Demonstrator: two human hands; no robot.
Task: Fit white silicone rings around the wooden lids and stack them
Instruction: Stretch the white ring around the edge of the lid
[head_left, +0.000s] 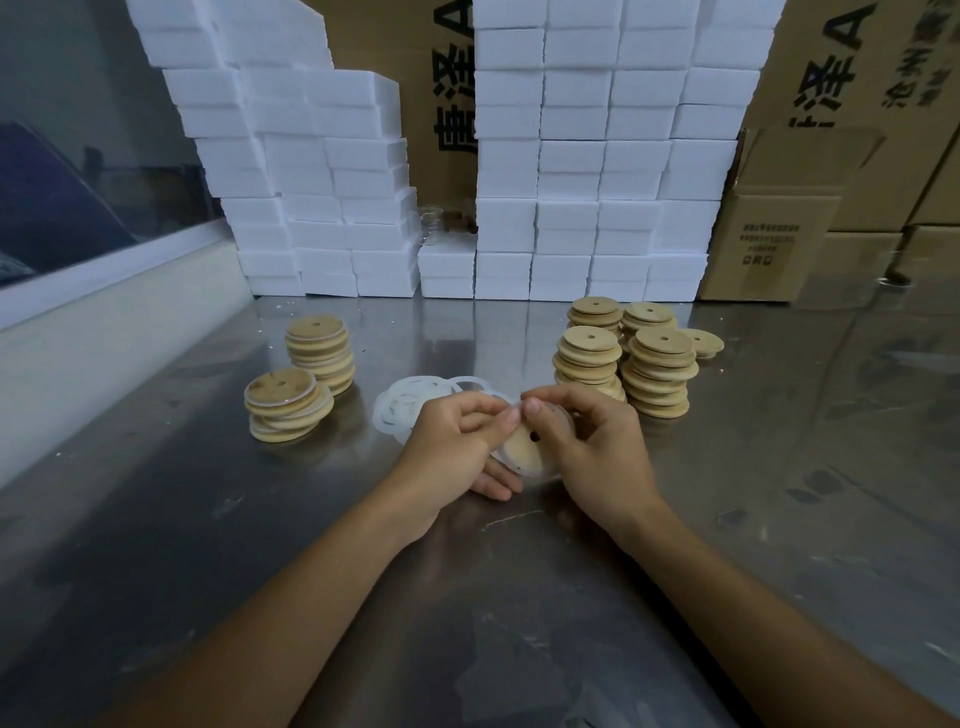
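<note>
Two hands, left (451, 441) and right (592, 447), pinch one lid (522, 447) with a ring (530, 472) just above the surface (208, 519). Loose rings (410, 405) lie just behind. Ringed stacks (306, 374) stand left, bare stacks (634, 358) right, before foam blocks (571, 156).

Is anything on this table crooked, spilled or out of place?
Yes. The front left stack of ringed lids leans, its discs slid askew. White crumbs lie scattered on the metal table near the foam blocks. Nothing looks broken.
</note>
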